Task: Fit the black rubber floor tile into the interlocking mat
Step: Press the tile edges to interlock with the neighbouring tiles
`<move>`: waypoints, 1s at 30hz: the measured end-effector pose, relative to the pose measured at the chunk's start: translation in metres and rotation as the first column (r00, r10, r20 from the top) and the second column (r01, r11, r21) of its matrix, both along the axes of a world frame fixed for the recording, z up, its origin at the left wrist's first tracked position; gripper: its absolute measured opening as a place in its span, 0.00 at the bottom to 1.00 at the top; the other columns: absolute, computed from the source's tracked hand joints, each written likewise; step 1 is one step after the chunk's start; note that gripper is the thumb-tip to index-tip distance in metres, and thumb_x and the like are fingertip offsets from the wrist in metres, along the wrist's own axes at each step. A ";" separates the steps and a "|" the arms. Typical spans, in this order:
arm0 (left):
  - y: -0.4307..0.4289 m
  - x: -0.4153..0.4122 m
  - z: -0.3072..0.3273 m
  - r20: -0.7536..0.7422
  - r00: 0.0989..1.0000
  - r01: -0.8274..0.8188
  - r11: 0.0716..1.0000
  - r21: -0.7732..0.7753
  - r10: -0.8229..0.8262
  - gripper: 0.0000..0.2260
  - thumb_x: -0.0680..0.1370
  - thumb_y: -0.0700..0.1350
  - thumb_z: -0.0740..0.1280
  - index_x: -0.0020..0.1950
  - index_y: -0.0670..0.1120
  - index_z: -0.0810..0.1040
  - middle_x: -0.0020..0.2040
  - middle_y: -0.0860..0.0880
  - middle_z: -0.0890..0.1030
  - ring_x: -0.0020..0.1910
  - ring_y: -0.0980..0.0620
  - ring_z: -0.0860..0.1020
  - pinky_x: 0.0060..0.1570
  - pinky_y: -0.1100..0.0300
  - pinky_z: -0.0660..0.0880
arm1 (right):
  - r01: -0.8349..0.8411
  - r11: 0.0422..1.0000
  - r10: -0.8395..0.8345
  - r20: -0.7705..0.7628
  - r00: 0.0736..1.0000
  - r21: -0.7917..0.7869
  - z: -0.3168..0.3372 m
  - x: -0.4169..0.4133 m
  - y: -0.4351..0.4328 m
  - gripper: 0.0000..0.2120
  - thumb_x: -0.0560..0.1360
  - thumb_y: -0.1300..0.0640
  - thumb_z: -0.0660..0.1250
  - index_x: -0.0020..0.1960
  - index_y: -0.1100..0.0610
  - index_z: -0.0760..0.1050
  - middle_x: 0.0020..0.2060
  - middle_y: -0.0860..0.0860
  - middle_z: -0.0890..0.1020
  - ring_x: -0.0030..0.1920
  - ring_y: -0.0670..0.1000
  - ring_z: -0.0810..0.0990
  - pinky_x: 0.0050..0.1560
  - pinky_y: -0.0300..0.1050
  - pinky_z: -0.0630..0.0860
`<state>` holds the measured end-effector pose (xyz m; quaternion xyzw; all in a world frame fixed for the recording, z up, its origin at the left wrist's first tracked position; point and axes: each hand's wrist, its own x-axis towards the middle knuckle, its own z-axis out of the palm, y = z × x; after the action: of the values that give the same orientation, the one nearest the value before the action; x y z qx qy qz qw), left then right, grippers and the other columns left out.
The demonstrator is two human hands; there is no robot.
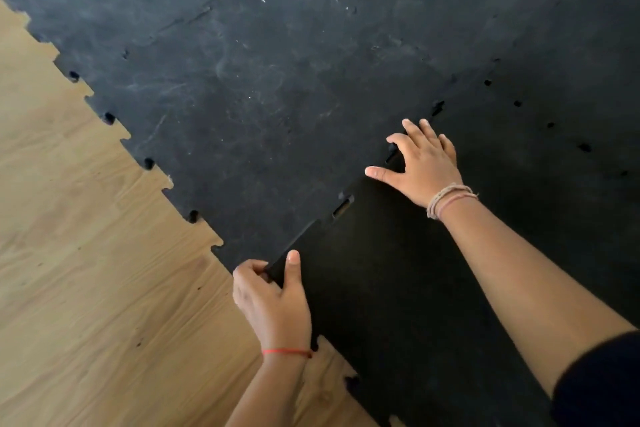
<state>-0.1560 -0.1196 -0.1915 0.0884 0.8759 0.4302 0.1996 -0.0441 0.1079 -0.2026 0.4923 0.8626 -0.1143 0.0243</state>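
The black rubber floor tile is shown lying at the near corner of the interlocking mat, its far edge meeting the mat along a seam where several tabs are not yet seated; a raised tab with an open slot is visible midway along that seam. A misfit is judged likely if the corner is pressed down before the tabs are aligned with their notches, since the rubber could buckle or ride over the mat's edge. The left hand is closed on the tile's corner, thumb on top and fingers curled under the edge, above the wooden floor. The right hand is spread open, fingers apart, and is laid flat on the seam, nothing being gripped.
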 end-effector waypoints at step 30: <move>-0.012 0.011 -0.032 -0.323 0.695 0.451 0.740 -0.499 -0.642 0.37 0.71 0.66 0.51 0.66 0.37 0.65 0.72 0.37 0.61 0.72 0.44 0.49 0.70 0.47 0.47 | -0.310 0.949 0.301 -0.128 0.945 -0.062 0.007 0.012 -0.056 0.36 0.69 0.36 0.63 0.66 0.61 0.66 0.69 0.57 0.69 0.73 0.53 0.58 0.70 0.47 0.53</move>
<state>-0.1448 -0.1317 -0.2238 0.4123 0.8940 0.1346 0.1127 -0.0317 0.0520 -0.1951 0.3438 0.9230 -0.1726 0.0114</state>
